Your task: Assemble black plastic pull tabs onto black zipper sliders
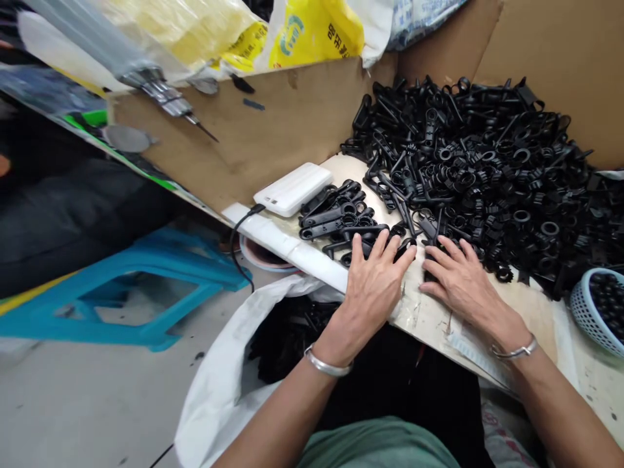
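My left hand point(377, 279) lies palm down with fingers spread over the front of a small group of black plastic lever-shaped parts point(326, 224). Its fingertips touch the nearest parts. To the right, my right hand point(458, 276) rests flat, fingers stretched out, at the near edge of a large heap of black plastic pieces point(478, 169). That heap mixes ring-like parts and long levers. Neither hand shows a part gripped in it, though what lies under the palms is hidden.
A white power bank point(292, 188) with a black cable lies left of the levers. A light-blue basket point(592, 312) of black pieces stands at right. Below the table edge hangs an open white sack point(214, 377). A blue stool point(146, 279) and hanging screwdriver point(166, 97) are at left.
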Demonstrator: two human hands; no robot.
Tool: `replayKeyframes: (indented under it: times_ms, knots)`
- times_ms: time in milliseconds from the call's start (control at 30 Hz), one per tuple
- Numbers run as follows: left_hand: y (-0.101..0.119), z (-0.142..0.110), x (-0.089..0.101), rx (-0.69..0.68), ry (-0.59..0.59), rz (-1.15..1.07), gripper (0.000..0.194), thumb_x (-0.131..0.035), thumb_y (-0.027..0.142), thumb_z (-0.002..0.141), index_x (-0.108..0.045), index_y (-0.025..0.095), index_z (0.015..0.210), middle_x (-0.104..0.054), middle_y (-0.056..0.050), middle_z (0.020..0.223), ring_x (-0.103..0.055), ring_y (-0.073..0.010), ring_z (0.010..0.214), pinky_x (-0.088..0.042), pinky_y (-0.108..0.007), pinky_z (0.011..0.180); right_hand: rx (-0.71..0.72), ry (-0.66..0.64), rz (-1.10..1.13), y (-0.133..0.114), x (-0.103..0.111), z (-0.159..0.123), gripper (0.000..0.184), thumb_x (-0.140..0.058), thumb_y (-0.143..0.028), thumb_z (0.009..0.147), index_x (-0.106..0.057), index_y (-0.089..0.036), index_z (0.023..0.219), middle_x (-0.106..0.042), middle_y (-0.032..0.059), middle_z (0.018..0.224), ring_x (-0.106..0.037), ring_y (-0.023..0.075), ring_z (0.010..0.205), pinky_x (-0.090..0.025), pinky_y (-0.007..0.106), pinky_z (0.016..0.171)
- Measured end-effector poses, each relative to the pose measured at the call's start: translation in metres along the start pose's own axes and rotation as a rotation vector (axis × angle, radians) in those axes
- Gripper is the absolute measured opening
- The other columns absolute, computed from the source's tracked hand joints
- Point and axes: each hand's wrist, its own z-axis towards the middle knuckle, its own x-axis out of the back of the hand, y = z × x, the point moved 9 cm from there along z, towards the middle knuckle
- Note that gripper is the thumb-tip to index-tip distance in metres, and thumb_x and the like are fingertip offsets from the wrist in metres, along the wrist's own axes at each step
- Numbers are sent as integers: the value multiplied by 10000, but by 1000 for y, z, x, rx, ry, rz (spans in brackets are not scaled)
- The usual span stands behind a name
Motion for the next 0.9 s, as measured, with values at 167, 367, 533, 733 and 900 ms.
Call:
replayKeyframes:
  times_ms: [167,367,533,733,900]
  knots:
    - [-9,8,1,98,35,15,454,-371,112,969,-537,192,1384,-611,-138,1367,-496,-332,1333,-341,-637,1104,-7,21,-57,34,6,-29,178,-556,-314,971,-693,-202,987,-657,48,1316,-417,339,1387,-288,609,1134]
    - [-27,16,5,197,63,63,422,-378,139,978,-552,213,1355,-684,-119,1181,-595,-294,1090,-383,-569,1057,-33,62,-37,51,6,-49,191,-533,-270,972,-716,-223,940,-668,36,1313,-454,344,1366,-308,639,1106]
    - [-32,19,6,227,81,89,386,-378,141,975,-595,208,1288,-686,-108,1099,-580,-290,1043,-385,-539,1022,-8,120,30,48,15,-48,222,-532,-329,972,-724,-234,915,-709,42,1229,-494,331,1333,-308,635,1107]
    - [-29,19,5,235,129,111,381,-365,134,975,-599,199,1268,-672,-114,1062,-573,-293,1014,-414,-497,914,-95,278,152,41,41,-11,229,-501,-310,988,-708,-214,979,-744,59,946,-644,238,956,-505,421,865]
    - [-28,18,6,235,136,113,409,-339,127,983,-560,185,1323,-659,-116,1113,-565,-289,1026,-405,-499,930,-255,111,4,32,29,58,212,-502,-268,975,-657,-216,1110,-737,101,979,-679,254,878,-508,333,654]
